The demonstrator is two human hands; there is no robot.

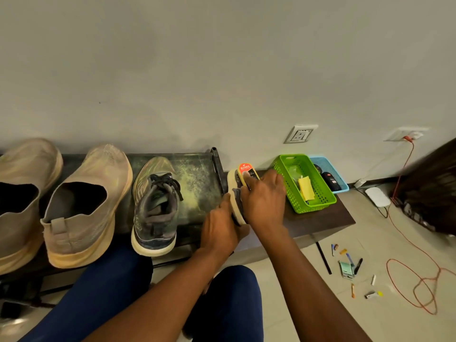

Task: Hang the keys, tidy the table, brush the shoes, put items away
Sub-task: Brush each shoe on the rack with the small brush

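My left hand (222, 228) grips the heel end of a dark sneaker (237, 206) turned on its side, pale sole toward the shoe rack, fingers wrapped under it. My right hand (265, 201) lies just across from it, fingers curled round a Kiwi shoe-shine sponge (247, 174) and pressing it against the upper. I judge this to be the brushing step, with this shoe under way. To do it well I would keep the left grip firm so the shoe does not roll, work the sponge in short strokes from toe to heel, and turn the shoe a little at a time so the side now hidden under my right hand gets covered too.

Left of my left hand, its partner, the laced sneaker (155, 206), stands upright on the rack (197, 174), and beyond that two tan slip-on shoes (84, 206); from here I cannot tell whether any of them is already done.

Just past my right hand, on the dark low table (320, 220), sits a green basket (318, 203). It holds a yellow folded piece (306, 187) and something pale I cannot make out. Touching its far side is a blue basket (341, 185) with dark items in it, one perhaps a car key fob (332, 181).

Well to the right of both hands, on the floor, lie scattered small items (350, 267), pens among them, and a loose orange cable (419, 287); those look to be left for putting away.
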